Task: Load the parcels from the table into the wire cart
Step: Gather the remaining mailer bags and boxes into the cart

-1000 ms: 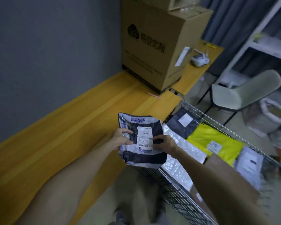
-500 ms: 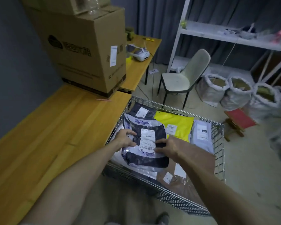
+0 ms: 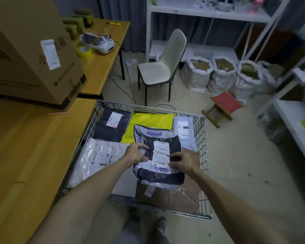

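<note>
Arms outstretched, left hand gripping, right hand gripping

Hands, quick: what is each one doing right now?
Left hand: grips the left edge of the dark parcel over the wire cart.
Right hand: grips the dark parcel's right side, fingers on its label.

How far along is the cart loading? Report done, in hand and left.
Done: the wire cart holds a black parcel, yellow parcel, pale grey parcel, white parcel and brown parcel. In hand: the left hand and right hand grip a black-and-white parcel over the cart, not yet released. Left: set it down. The visible table shows a labelled cardboard box but no bagged parcels, so little seems to remain.
</note>
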